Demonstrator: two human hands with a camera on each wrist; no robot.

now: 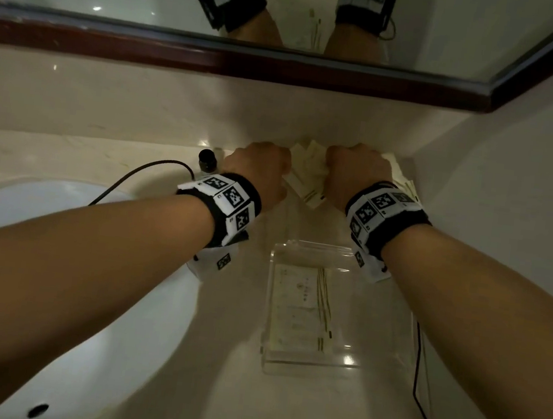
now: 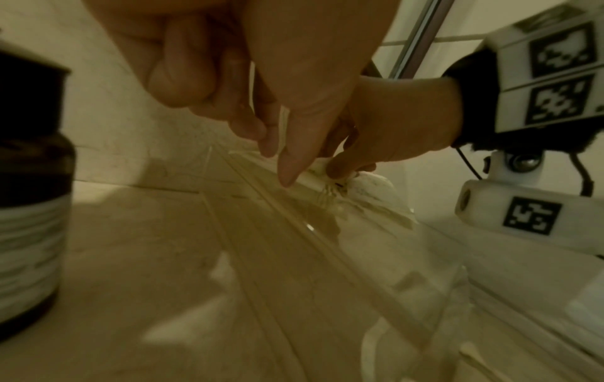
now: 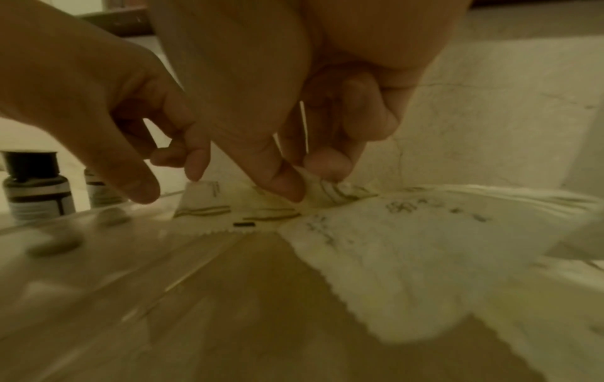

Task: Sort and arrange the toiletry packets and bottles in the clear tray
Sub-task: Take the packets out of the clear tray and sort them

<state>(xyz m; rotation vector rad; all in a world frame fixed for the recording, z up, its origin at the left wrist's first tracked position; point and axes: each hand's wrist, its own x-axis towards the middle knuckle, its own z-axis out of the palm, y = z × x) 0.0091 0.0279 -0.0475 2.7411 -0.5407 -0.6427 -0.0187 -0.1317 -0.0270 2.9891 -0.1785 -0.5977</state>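
Both hands are at the back of the counter by the wall, over a loose heap of cream toiletry packets [image 1: 306,175]. My left hand [image 1: 262,166] pinches thin packets between thumb and fingers [image 2: 278,160]. My right hand [image 1: 358,170] pinches the corner of a striped packet [image 3: 323,196] between thumb and fingers [image 3: 304,181]. A large printed packet [image 3: 408,258] lies flat just in front of it. The clear tray [image 1: 305,367] sits nearer to me on the counter, with one flat packet [image 1: 301,308] inside. A dark bottle [image 1: 207,160] stands left of my left hand.
A white sink basin [image 1: 86,291] fills the left side. A mirror with a dark frame [image 1: 233,59] runs above the backsplash. Black cables [image 1: 141,173] trail from both wrists. A second small bottle [image 3: 98,191] stands beside the dark one [image 3: 36,186].
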